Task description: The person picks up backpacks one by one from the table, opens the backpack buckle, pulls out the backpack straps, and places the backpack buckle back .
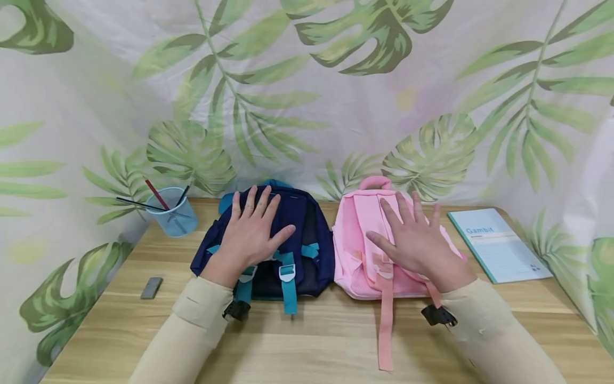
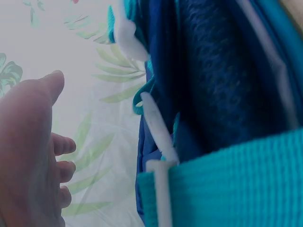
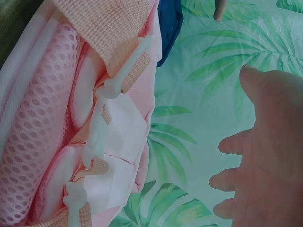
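A navy backpack with teal straps lies strap side up on the table. Over it my left hand is held with fingers spread; the left wrist view shows a gap between that hand and the bag's buckles. To its right lies a pink backpack, its long peach strap trailing toward the front. Above this bag my right hand spreads its fingers. In the right wrist view the hand is apart from the pink bag's mesh. Neither hand holds anything.
At the back left stands a blue mesh cup with several pens or pencils. A small grey block lies nearer on the left. A light blue notebook is at the right. Leaf-patterned cloth hangs behind the wooden table.
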Demonstrator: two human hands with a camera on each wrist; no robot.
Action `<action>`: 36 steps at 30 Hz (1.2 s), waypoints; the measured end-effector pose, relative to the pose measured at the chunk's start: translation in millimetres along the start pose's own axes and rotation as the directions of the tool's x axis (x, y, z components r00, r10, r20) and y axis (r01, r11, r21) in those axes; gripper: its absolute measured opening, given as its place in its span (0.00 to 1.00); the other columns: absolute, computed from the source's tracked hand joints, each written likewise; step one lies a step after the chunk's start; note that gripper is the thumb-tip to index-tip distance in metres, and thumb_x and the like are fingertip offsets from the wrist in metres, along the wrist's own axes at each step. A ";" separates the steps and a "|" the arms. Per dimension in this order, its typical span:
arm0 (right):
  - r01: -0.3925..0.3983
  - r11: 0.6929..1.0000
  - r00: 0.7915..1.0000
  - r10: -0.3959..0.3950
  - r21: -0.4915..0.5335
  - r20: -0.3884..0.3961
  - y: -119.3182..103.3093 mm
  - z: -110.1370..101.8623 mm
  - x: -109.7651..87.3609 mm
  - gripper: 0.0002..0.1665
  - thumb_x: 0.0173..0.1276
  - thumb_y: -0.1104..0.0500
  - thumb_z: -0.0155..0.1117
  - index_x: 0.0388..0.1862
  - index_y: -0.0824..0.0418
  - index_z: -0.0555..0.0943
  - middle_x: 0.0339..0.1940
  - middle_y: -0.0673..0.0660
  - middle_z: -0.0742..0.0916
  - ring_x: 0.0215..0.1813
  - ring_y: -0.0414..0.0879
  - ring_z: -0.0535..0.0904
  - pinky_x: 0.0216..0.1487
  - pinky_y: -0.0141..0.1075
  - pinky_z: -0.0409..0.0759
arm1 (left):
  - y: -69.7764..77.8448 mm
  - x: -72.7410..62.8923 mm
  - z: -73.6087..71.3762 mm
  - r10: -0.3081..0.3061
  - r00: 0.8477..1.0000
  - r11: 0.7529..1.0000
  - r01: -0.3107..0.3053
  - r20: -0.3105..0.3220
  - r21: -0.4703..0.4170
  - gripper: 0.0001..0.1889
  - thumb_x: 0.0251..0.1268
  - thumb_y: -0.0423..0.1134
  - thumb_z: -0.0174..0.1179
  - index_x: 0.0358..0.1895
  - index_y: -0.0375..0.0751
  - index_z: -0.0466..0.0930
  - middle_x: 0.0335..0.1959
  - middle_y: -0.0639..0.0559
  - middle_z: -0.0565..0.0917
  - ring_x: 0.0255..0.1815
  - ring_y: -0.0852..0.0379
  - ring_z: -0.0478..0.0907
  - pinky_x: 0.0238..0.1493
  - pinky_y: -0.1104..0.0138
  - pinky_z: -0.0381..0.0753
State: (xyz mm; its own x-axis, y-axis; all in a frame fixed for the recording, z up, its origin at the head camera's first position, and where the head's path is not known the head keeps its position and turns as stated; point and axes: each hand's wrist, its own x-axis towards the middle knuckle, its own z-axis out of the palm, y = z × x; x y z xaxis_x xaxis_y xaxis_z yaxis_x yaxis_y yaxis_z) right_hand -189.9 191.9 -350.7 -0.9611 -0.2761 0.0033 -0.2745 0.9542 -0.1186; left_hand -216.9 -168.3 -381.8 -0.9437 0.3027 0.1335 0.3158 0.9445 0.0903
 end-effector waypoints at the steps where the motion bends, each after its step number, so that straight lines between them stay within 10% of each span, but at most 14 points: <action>1: 0.000 1.000 1.000 0.000 -0.002 -0.002 0.4 0.0 -0.3 0.51 0.84 0.29 0.46 0.91 0.57 0.50 0.90 0.72 0.50 0.89 0.75 0.32 0.77 0.82 0.28 | -0.5 -0.1 -1.0 -0.001 1.000 1.000 0.001 0.000 0.000 0.47 0.81 0.73 0.44 0.90 0.45 0.49 0.92 0.43 0.43 0.93 0.37 0.32 0.87 0.37 0.24; 14: 0.069 0.995 0.996 -0.065 0.073 -0.053 -1.4 -3.0 0.8 0.49 0.85 0.33 0.50 0.90 0.60 0.55 0.90 0.72 0.53 0.89 0.78 0.38 0.79 0.81 0.33 | -13.4 -6.2 -16.7 0.052 0.998 0.997 -0.054 -0.030 -0.054 0.45 0.83 0.69 0.46 0.89 0.43 0.52 0.91 0.43 0.50 0.92 0.38 0.40 0.88 0.38 0.31; 21: 0.165 0.970 0.982 -0.143 0.181 -0.127 -4.4 -7.5 6.9 0.43 0.85 0.39 0.56 0.85 0.65 0.64 0.86 0.72 0.65 0.88 0.75 0.53 0.83 0.75 0.44 | -25.2 -10.2 -28.9 0.068 0.992 0.980 -0.086 -0.108 -0.177 0.38 0.82 0.60 0.57 0.83 0.39 0.65 0.79 0.40 0.75 0.81 0.35 0.70 0.85 0.38 0.58; 26: 0.213 0.948 0.967 -0.171 0.237 -0.189 -5.4 -6.1 10.5 0.37 0.85 0.45 0.59 0.79 0.69 0.71 0.80 0.71 0.75 0.83 0.69 0.68 0.83 0.64 0.61 | -32.1 -15.0 -34.4 0.042 0.990 0.966 -0.075 -0.137 -0.246 0.30 0.83 0.53 0.59 0.78 0.41 0.73 0.67 0.43 0.87 0.62 0.36 0.86 0.61 0.40 0.83; 36: 0.273 0.904 0.935 -0.169 0.329 -0.311 -10.9 0.4 20.7 0.25 0.82 0.53 0.64 0.69 0.67 0.81 0.65 0.66 0.88 0.67 0.64 0.84 0.70 0.60 0.79 | -48.2 -24.9 -36.5 0.034 0.995 0.929 -0.066 -0.092 -0.364 0.26 0.83 0.48 0.61 0.75 0.40 0.76 0.62 0.40 0.88 0.61 0.39 0.86 0.60 0.42 0.83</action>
State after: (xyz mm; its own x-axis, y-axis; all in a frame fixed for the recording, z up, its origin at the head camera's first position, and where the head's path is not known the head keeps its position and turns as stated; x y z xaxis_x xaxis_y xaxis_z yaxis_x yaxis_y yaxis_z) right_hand -206.8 175.7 -349.7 -0.8618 -0.3839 0.3316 -0.5006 0.7494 -0.4333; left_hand -205.0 -226.1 -353.5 -0.9192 0.3221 0.2265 0.3913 0.8114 0.4341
